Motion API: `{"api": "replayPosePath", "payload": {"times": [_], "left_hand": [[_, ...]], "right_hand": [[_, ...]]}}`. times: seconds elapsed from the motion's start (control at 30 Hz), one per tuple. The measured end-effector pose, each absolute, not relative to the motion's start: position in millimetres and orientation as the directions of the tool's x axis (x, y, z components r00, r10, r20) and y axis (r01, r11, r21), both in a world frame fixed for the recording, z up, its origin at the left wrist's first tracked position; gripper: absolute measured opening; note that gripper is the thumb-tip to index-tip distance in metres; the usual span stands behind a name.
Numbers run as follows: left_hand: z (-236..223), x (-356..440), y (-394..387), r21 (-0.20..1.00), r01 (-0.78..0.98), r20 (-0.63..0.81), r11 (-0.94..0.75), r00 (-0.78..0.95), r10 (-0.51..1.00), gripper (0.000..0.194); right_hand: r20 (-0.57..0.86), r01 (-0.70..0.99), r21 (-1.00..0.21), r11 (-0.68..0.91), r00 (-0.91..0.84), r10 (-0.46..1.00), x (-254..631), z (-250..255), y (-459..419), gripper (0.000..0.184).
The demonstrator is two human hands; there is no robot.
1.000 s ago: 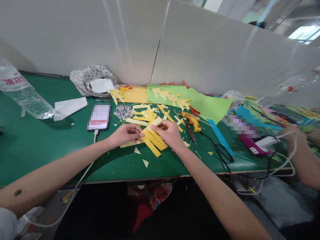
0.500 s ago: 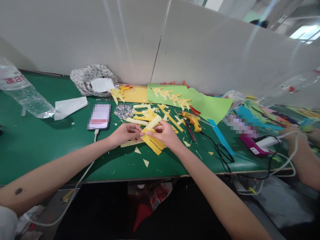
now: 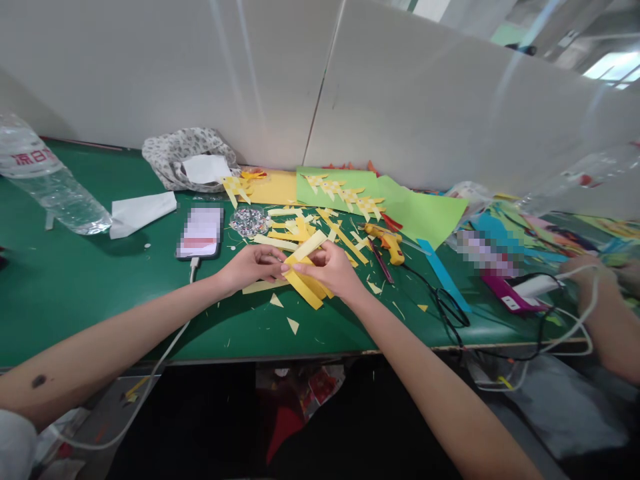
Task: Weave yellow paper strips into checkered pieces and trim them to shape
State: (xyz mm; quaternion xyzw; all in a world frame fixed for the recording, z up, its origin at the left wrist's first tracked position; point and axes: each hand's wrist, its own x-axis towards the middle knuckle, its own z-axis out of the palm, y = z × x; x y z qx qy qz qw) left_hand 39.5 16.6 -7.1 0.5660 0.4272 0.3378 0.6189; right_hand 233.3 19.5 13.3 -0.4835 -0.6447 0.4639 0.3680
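Note:
Yellow paper strips (image 3: 306, 288), crossed over one another in lighter and deeper yellow, are pinched by my right hand (image 3: 333, 268) between thumb and fingers. My left hand (image 3: 255, 269) has its thumb and fingertips closed on the left corner of the same strips. Behind and beneath both hands lies a pile of loose yellow strips and scraps (image 3: 295, 227) on the green table (image 3: 200, 333). A round dish of small mixed beads or sequins (image 3: 250, 222) stands just beyond my left hand. Folded yellow paper pieces (image 3: 345, 193) rest on a green sheet at the back.
A yellow glue gun (image 3: 387, 243) and a dark red pen-like tool (image 3: 382, 263) lie to the right. A charging phone (image 3: 201, 232), water bottle (image 3: 47, 180) and patterned cloth bag (image 3: 187, 157) are leftward. Another person's hand (image 3: 590, 280) is at far right, near cables.
The strips have shifted very slightly in my fingers, with the lower ones closer together. Both hands stay in almost the same place, and the view has moved a little.

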Motion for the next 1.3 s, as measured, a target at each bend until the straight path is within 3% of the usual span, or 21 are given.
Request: {"api": "replayPosePath", "payload": {"times": [0.6,1.3], "left_hand": [[-6.2,40.3,15.7,0.989,0.082,-0.146,0.124,0.374,0.916,0.025],[-6.0,40.2,16.3,0.989,0.098,-0.139,0.110,0.368,0.920,0.020]], "right_hand": [[0.019,0.301,-0.948,0.103,-0.272,0.962,235.6,14.9,19.7,0.052],[0.045,0.329,-0.933,0.146,-0.297,0.954,234.0,15.0,17.8,0.044]]}}
